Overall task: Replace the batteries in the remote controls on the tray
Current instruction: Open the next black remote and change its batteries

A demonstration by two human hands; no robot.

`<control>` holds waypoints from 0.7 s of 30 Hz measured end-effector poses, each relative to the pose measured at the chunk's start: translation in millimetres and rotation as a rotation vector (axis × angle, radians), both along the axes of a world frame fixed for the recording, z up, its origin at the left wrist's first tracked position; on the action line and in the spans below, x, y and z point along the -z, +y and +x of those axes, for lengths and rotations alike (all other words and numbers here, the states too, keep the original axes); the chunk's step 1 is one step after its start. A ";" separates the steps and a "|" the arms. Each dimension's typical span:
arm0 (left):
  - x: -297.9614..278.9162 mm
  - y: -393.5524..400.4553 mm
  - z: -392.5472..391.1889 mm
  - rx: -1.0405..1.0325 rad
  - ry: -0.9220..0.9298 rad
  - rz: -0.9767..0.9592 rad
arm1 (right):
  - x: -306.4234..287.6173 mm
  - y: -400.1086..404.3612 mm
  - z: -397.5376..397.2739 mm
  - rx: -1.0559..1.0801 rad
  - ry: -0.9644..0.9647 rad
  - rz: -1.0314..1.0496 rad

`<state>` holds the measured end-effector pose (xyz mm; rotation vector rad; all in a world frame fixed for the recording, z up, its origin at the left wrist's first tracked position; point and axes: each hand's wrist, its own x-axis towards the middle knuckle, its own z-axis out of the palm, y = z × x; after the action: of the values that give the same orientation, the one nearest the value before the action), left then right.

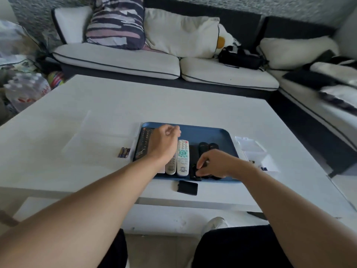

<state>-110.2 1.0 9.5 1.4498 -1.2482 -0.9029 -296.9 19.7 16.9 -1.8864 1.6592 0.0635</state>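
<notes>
Watch the smooth white table (193,105): the loose batteries (124,152) are round and could roll off it. On the blue tray (204,132) lie the remotes (182,157). Your left hand (164,141) hovers clenched, empty (apparently); your right hand (216,164) pinches a black remote (193,167), slick plastic that could slip.

White and black remote controls (182,158) side by side on blue tray (202,132); batteries (124,152) just left

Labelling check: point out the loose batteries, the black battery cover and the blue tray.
loose batteries (124,152), head view, middle of the group left of the tray
black battery cover (187,187), head view, its centre
blue tray (202,131), head view, bare far floor
</notes>
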 end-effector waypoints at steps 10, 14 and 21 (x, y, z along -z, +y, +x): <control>2.7 -0.6 -14.3 0.082 -0.124 0.169 | 12.1 14.2 10.9 -0.160 0.331 -0.147; 2.8 -1.5 -13.7 0.089 -0.137 0.202 | 6.2 12.8 10.2 -0.160 0.346 -0.228; -0.6 -0.6 -12.0 0.216 0.068 0.420 | -40.2 18.9 8.8 -0.054 0.192 -0.482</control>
<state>-122.1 0.4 10.2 1.6077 -1.2277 -1.4137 -288.1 38.6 57.2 -2.3431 1.8754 -0.1514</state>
